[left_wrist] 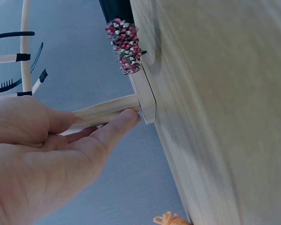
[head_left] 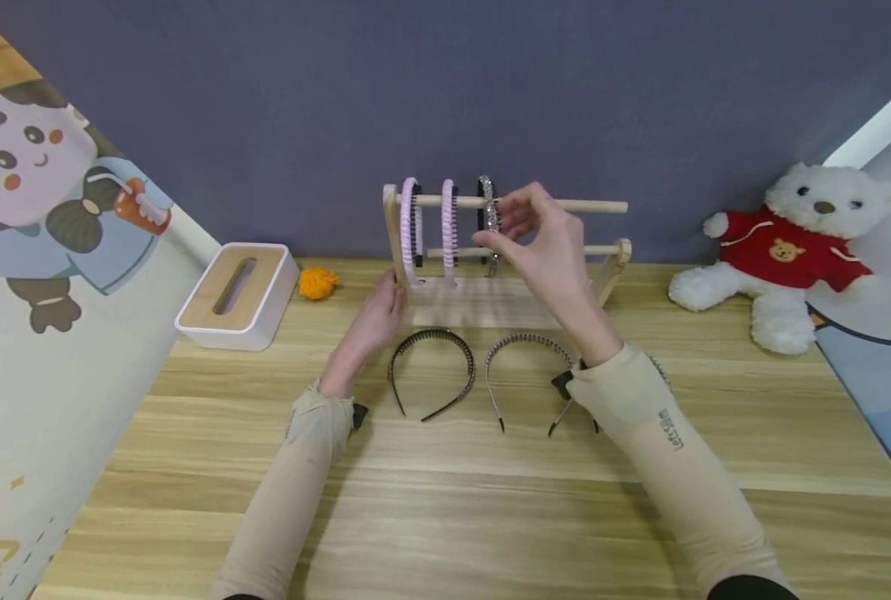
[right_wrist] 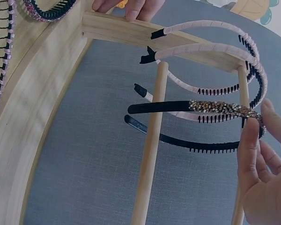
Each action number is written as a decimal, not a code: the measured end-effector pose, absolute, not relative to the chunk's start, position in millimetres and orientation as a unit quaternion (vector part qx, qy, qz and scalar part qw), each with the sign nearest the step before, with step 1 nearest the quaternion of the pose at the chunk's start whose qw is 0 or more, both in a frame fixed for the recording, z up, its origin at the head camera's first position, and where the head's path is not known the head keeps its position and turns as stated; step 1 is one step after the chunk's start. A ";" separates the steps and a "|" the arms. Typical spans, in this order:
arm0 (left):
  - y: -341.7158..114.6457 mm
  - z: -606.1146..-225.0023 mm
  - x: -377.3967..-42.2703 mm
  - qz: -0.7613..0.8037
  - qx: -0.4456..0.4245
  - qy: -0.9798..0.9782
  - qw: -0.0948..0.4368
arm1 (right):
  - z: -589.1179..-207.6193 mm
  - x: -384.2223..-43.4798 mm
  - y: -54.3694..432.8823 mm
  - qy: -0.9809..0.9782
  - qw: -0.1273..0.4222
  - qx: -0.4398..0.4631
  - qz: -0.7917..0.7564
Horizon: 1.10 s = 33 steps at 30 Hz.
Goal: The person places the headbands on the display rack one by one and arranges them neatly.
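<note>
My right hand (head_left: 546, 237) pinches a glittery black-toothed headband (right_wrist: 215, 108) between thumb and fingers, near its top. That headband hangs over the upper rod (head_left: 595, 206) of a wooden rack, its two ends pointing down past the lower rod (right_wrist: 152, 154). To its left, two pink wrapped headbands (head_left: 409, 229) hang over the same rod. My left hand (head_left: 376, 312) grips the rack's left upright (left_wrist: 107, 108) low down, thumb on one side and fingers on the other, close to the base (head_left: 483, 304).
In front of the rack lie a dark headband (head_left: 469, 358) and a lighter toothed headband (head_left: 490, 367); another is mostly hidden under my right sleeve (head_left: 663, 417). A tissue box (head_left: 272, 308) and orange yarn ball (head_left: 317, 283) stand left, a white teddy bear (head_left: 783, 250) right.
</note>
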<state>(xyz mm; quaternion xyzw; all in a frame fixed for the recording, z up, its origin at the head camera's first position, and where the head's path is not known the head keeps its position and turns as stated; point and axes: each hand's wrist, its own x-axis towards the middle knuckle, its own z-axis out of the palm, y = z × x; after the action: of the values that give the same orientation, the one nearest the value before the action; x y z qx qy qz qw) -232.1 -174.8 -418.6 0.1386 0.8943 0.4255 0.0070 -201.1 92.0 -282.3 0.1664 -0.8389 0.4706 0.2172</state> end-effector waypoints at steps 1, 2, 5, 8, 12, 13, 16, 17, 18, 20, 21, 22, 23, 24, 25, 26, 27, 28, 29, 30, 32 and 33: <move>-174.9 -418.2 -231.5 0.427 0.137 0.894 0.008 | -282.3 -201.0 91.6 -0.839 0.216 0.166 0.471; -173.7 -412.5 -227.7 0.431 0.134 0.892 0.015 | -282.1 -200.9 91.3 -0.839 0.215 0.166 0.471; -170.9 -402.2 -219.4 0.435 0.127 0.891 0.021 | -281.5 -200.7 90.7 -0.841 0.213 0.166 0.469; -171.1 -404.4 -221.4 0.432 0.123 0.893 0.024 | -280.4 -200.0 91.0 -0.841 0.212 0.165 0.469; -185.1 -456.4 -255.8 0.436 0.137 0.890 0.004 | -280.8 -198.1 93.0 -0.841 0.207 0.164 0.473; -184.5 -455.8 -255.0 0.436 0.140 0.889 0.001 | -281.0 -197.5 93.5 -0.840 0.207 0.167 0.473; -177.6 -435.4 -241.8 0.434 0.130 0.891 0.012 | -282.4 -196.3 94.9 -0.836 0.210 0.175 0.476; -173.7 -421.7 -232.7 0.435 0.127 0.891 0.017 | -282.7 -195.8 95.5 -0.834 0.211 0.177 0.478; -169.6 -407.0 -222.7 0.435 0.122 0.892 0.023 | -283.0 -195.4 96.1 -0.833 0.213 0.177 0.479; -166.0 -393.1 -213.1 0.437 0.119 0.891 0.028 | -283.6 -194.0 97.9 -0.830 0.215 0.178 0.483; -166.5 -393.3 -213.5 0.437 0.120 0.891 0.028 | -283.9 -193.4 99.1 -0.829 0.217 0.180 0.484; -166.6 -393.6 -213.7 0.439 0.120 0.890 0.028 | -284.2 -192.5 100.6 -0.827 0.219 0.180 0.486; -168.3 -398.3 -216.7 0.439 0.123 0.890 0.022 | -284.5 -191.7 102.1 -0.825 0.221 0.180 0.488; -168.5 -398.5 -216.9 0.439 0.124 0.890 0.022 | -284.8 -190.7 103.6 -0.823 0.223 0.181 0.490; -168.8 -399.0 -217.4 0.441 0.124 0.889 0.023 | -285.0 -189.7 105.1 -0.820 0.224 0.182 0.494; -170.7 -404.1 -220.2 0.440 0.127 0.889 0.019 | -285.2 -188.8 106.8 -0.817 0.225 0.184 0.499; -170.7 -404.2 -220.3 0.441 0.127 0.888 0.020 | -285.0 -187.2 108.0 -0.815 0.223 0.184 0.502; -170.7 -404.4 -220.4 0.444 0.127 0.887 0.021 | -284.7 -185.6 109.5 -0.812 0.222 0.186 0.507; -170.6 -404.5 -220.3 0.445 0.128 0.886 0.022 | -284.5 -183.9 110.9 -0.810 0.220 0.188 0.511; -168.9 -400.0 -217.3 0.448 0.125 0.885 0.028 | -284.2 -182.1 112.3 -0.808 0.216 0.188 0.515; -168.7 -400.2 -217.1 0.450 0.125 0.884 0.028 | -283.5 -178.4 115.1 -0.806 0.212 0.188 0.520; -166.7 -395.3 -214.2 0.451 0.123 0.884 0.031 | -283.3 -176.7 116.7 -0.805 0.212 0.187 0.521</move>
<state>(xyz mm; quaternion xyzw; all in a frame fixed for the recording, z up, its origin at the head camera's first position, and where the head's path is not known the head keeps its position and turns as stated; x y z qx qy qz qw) -214.2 -166.7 -395.3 0.1234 0.8835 0.4507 0.0313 -176.7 116.7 -283.3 0.1874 -0.8052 0.5213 0.2115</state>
